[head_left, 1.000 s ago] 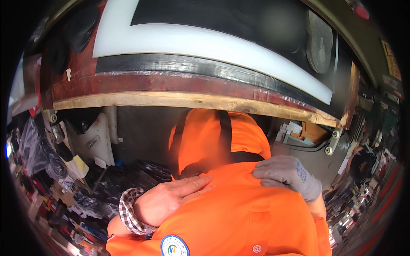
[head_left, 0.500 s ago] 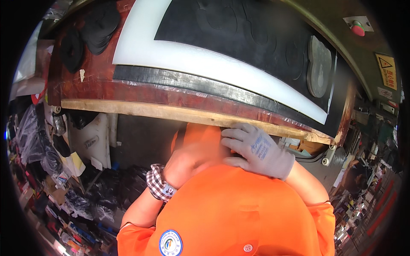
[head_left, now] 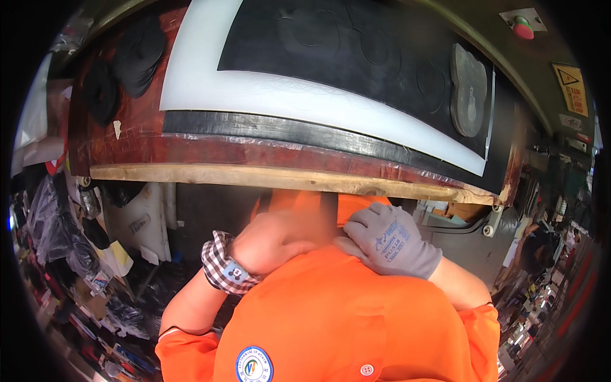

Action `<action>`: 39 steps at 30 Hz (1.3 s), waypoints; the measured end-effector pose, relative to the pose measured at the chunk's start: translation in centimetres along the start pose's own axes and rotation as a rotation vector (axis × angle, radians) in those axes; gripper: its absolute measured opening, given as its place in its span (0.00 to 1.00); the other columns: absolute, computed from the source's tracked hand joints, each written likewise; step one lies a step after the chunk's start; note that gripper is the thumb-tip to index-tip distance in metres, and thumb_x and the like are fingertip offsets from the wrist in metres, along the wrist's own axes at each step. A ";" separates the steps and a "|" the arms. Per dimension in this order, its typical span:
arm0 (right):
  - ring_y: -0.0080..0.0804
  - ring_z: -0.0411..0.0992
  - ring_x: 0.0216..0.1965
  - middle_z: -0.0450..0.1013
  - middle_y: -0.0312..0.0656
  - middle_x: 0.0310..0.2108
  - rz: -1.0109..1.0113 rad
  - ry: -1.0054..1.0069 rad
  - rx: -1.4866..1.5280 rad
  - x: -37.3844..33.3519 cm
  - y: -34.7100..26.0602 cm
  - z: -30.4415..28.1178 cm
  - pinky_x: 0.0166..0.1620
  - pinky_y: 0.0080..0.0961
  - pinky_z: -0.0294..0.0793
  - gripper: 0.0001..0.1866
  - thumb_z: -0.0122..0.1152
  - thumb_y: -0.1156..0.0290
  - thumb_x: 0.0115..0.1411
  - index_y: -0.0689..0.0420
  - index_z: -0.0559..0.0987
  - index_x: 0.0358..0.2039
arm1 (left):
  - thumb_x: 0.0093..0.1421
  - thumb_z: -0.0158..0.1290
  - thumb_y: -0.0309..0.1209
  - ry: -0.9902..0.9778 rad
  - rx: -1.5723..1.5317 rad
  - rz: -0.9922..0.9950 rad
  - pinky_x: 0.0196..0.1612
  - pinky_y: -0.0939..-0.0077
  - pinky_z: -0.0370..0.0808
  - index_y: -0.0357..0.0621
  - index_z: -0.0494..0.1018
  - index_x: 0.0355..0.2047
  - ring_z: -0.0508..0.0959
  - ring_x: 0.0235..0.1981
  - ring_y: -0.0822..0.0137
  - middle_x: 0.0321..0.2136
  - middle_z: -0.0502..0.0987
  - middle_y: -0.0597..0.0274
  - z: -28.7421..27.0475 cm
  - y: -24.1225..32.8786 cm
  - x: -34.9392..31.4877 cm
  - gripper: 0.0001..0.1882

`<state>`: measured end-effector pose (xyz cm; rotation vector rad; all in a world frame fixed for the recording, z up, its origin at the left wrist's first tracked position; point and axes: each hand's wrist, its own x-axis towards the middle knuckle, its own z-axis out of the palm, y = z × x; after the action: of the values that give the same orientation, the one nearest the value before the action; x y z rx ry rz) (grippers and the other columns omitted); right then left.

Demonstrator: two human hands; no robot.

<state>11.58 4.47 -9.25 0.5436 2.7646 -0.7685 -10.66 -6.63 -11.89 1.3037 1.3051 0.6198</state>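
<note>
Both hands are close together at the front of my orange shirt (head_left: 331, 305), below the table's near edge. My left hand (head_left: 273, 240) is bare, with its fingers curled inward; a blurred patch hides their tips. A brown-and-white checked band (head_left: 219, 264) circles that wrist. On my right hand (head_left: 391, 245) is a grey knitted glove with blue print, its fingers bent and closed against the orange cloth. Whatever the fingers of either hand hold is hidden. Past the hands, more orange fabric (head_left: 296, 201) with dark stripes shows.
A dark red worktable (head_left: 121, 149) with a wooden front rail (head_left: 254, 174) spans ahead. On it lie a white board (head_left: 280, 92), a black sheet (head_left: 286, 44) with cut outlines, a grey sole-shaped die (head_left: 469, 92) and stacked black pieces (head_left: 137, 57). A red button (head_left: 523, 28) sits far right.
My right hand's fingers have curled in more and it has dropped slightly. My left hand and forearm have shifted a little left. The table sits slightly lower in view at the left.
</note>
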 end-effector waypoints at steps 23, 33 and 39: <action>0.43 0.72 0.32 0.73 0.43 0.25 0.185 0.033 0.829 -0.2 -0.2 2.6 0.37 0.37 0.71 0.12 0.60 0.64 0.60 0.59 0.76 0.26 | 0.67 0.57 0.31 -0.233 -0.444 -0.319 0.34 0.84 0.73 0.36 0.76 0.35 0.74 0.30 0.82 0.29 0.78 0.72 2.5 -2.2 -0.3 0.09; 0.39 0.69 0.25 0.70 0.42 0.19 0.283 0.192 0.950 -1.0 -0.2 3.8 0.30 0.36 0.67 0.13 0.62 0.70 0.58 0.58 0.72 0.19 | 0.66 0.58 0.30 -0.077 -0.326 -0.152 0.30 0.86 0.71 0.38 0.75 0.34 0.73 0.27 0.85 0.25 0.76 0.73 3.8 -1.8 0.2 0.07; 0.39 0.69 0.25 0.70 0.41 0.19 0.263 0.247 0.938 -1.4 0.1 4.2 0.30 0.36 0.67 0.13 0.62 0.71 0.57 0.58 0.71 0.19 | 0.66 0.59 0.32 -0.129 -0.340 -0.144 0.31 0.83 0.72 0.36 0.77 0.36 0.74 0.28 0.82 0.26 0.78 0.70 4.6 -2.4 0.9 0.09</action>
<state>13.31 1.87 -12.41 1.1846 2.2847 -2.0202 -6.99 -7.96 -15.44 0.9475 1.1197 0.6156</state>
